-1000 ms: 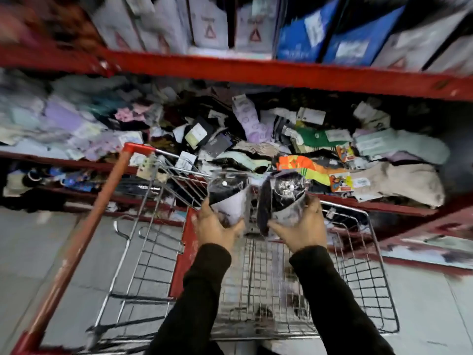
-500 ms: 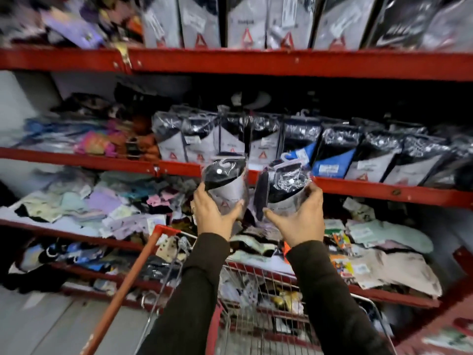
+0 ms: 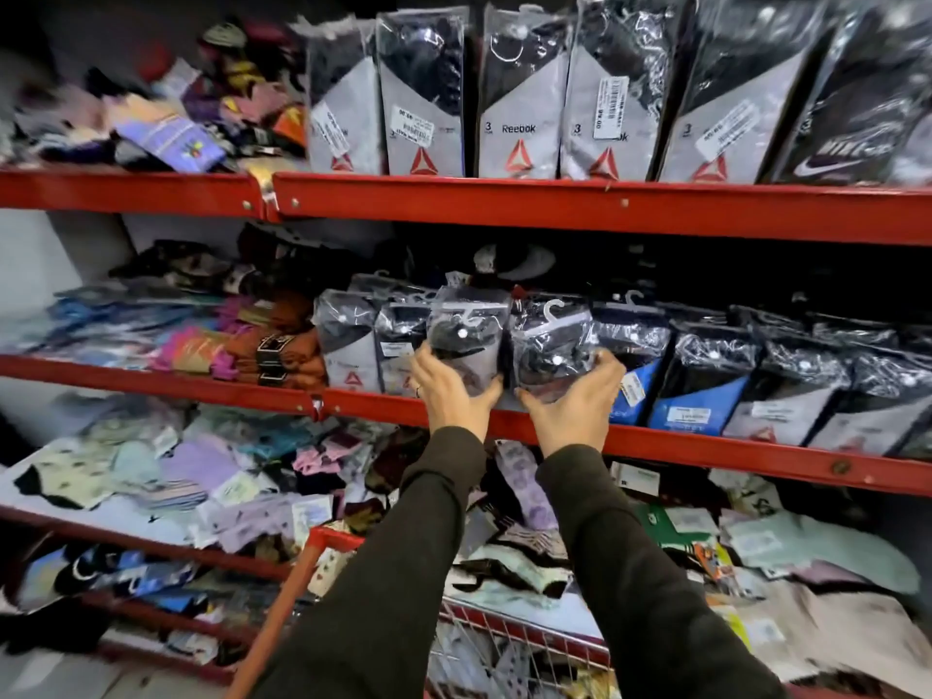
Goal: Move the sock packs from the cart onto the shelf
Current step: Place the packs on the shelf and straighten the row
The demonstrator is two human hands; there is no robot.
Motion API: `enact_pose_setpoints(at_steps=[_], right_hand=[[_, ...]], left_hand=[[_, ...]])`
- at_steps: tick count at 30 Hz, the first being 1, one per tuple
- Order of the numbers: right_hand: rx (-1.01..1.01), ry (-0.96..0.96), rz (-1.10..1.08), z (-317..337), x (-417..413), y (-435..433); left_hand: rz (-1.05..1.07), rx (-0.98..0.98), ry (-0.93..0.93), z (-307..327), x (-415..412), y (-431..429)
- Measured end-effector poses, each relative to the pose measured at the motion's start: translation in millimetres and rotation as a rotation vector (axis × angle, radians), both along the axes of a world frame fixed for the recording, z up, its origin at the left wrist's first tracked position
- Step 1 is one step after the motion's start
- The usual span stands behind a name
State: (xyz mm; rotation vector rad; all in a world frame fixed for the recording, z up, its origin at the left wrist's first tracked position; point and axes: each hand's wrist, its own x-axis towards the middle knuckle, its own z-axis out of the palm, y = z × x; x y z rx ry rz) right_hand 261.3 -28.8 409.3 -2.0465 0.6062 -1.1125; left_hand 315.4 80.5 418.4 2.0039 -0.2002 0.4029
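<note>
At the middle red shelf, frame centre: left hand clamped on left sock pack, right hand clamped on right sock pack. Both packs upright, side by side, touching, at the shelf's front edge within the row of bagged packs. Whether resting on the shelf: cannot tell. Cart at 6 o'clock, red rim showing. Reebok packs at 12 o'clock, top shelf.
</note>
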Motion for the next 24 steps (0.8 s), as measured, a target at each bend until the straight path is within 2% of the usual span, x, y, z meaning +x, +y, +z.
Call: enact_pose_setpoints(at_steps=[4,10,15,18,20,22,24], right_hand=[[-0.021,0.044,-0.060,-14,11,5],[-0.040,0.057,-0.065,-22,19,-1],[-0.085,0.103,-0.097,-23,16,-4],[-0.102,0.051,-0.168,-19,12,-6],[-0.220,-0.013,-0.192,-15,8,-5],[-0.423,-0.042,-0.131,-10,7,-3],[-0.663,0.051,-0.040,-2,10,-7]], left_hand=[[0.056,0.064,0.028,-18,12,-6],[0.012,0.146,0.003,-25,19,-10],[-0.008,0.124,-0.080,-32,13,-13],[0.036,0.132,-0.102,-40,5,-12],[0.070,0.231,-0.197,-45,1,-9],[0.051,0.429,-0.379,-47,4,-3],[-0.002,0.617,-0.527,-39,16,1]])
